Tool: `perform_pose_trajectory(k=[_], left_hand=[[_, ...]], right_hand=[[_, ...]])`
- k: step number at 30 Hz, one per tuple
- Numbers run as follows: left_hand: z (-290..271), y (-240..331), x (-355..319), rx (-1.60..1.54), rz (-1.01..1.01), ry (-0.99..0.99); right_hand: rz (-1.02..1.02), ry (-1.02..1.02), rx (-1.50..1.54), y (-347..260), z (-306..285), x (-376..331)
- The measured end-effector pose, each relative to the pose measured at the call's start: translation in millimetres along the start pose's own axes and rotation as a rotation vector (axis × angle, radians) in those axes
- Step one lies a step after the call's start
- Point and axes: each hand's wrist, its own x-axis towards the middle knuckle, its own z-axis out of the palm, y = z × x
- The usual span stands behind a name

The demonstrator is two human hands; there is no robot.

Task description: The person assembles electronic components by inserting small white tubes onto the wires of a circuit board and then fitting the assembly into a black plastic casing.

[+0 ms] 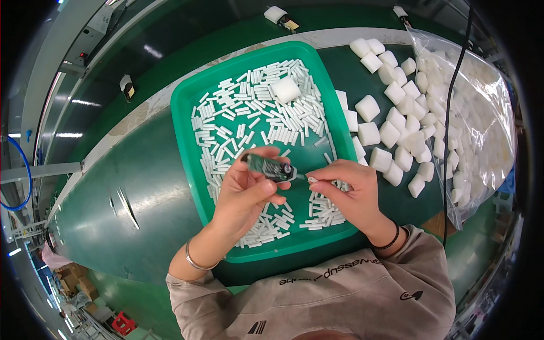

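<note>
In my left hand (242, 195) a small dark device with a clear casing (271, 168) is held between thumb and fingers, one end turned toward my right hand. My right hand (352, 186) pinches a tiny white piece (312, 179), apparently one of the short sticks, close to that end. Both hands are above a green tray (187, 153). Many short white sticks (224, 133) lie scattered in it, partly hidden by my hands. On the sticks toward the tray's far right rests a white padded block (285, 89).
Right of the tray, loose white blocks (389, 135) spread beside a clear plastic bag (479, 119) full of more. A black cable (450, 113) hangs across the bag. Thin metallic strips (127, 208) lie left. Small white-topped devices (281, 18) stand beyond the pale rail.
</note>
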Motion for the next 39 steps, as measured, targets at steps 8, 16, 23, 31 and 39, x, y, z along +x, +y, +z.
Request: perform_pose_trajectory(k=[8,16,23,31,39], left_hand=[[-4.4,-7.2,-0.3,-0.055,0.067,-0.012],[-5.2,-7.7,0.0,-0.072,0.094,-0.011],[-0.4,-7.6,2.1,0.018,0.128,-0.023],[0.6,-8.2,1.4,0.07,0.105,-0.069],[11.9,-2.6,-1.6,0.651,0.083,0.005]], right_hand=[[-0.049,-0.006,-0.002,-0.2,-1.3,-1.4],[-0.087,-0.025,-0.009,0.3,-0.3,-2.0],[-0.037,-0.004,0.003,-0.6,0.6,-3.1],[-0.029,-0.013,-0.087,-3.0,1.1,-3.2],[-0.248,0.161,-0.084,-0.5,-7.7,-2.1]])
